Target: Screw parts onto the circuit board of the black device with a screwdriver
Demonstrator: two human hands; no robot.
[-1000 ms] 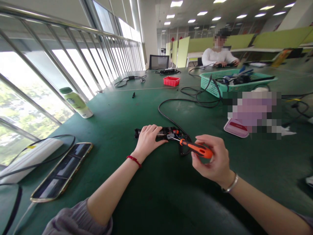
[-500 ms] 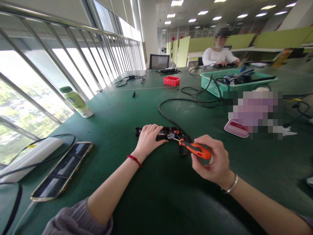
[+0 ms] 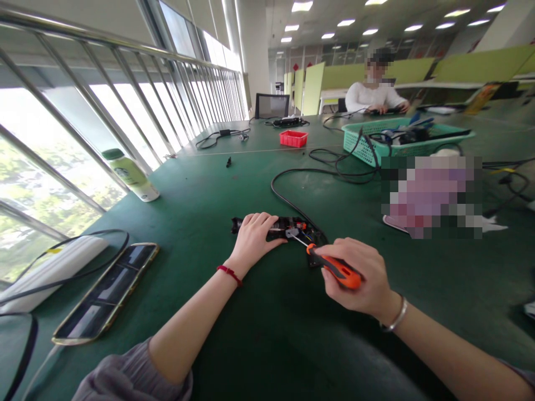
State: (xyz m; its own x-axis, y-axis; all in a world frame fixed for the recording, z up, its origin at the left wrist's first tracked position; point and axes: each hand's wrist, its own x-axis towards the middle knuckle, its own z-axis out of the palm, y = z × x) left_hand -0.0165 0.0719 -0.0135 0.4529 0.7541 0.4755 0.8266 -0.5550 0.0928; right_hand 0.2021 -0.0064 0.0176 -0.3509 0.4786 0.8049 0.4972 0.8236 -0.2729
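Note:
A black corded device [image 3: 284, 224], its casing open, lies on the green table and shows wires and a small red part inside. Across its left half rests my left hand [image 3: 253, 236], fingers over the far side and thumb along the near side, holding it down. My right hand [image 3: 365, 273] is closed around the orange and black handle of a screwdriver [image 3: 337, 272]. The screwdriver's thin shaft slants up to the left, and its tip is at a grey piece [image 3: 292, 232] inside the device. Whether the tip sits in a screw is too small to tell.
A black cable [image 3: 276, 181] runs from the device towards a green basket [image 3: 363, 146] of tools. Farther back are a red tray [image 3: 293, 139] and a seated person [image 3: 371, 97]. A bottle [image 3: 131, 175] and a phone [image 3: 106, 295] lie left; a blurred pink object [image 3: 430, 195] is right.
My right hand has shifted slightly down, and the screwdriver's handle has dropped and tilted with it. The fingers have closed farther over the handle. My left hand and the device stay put.

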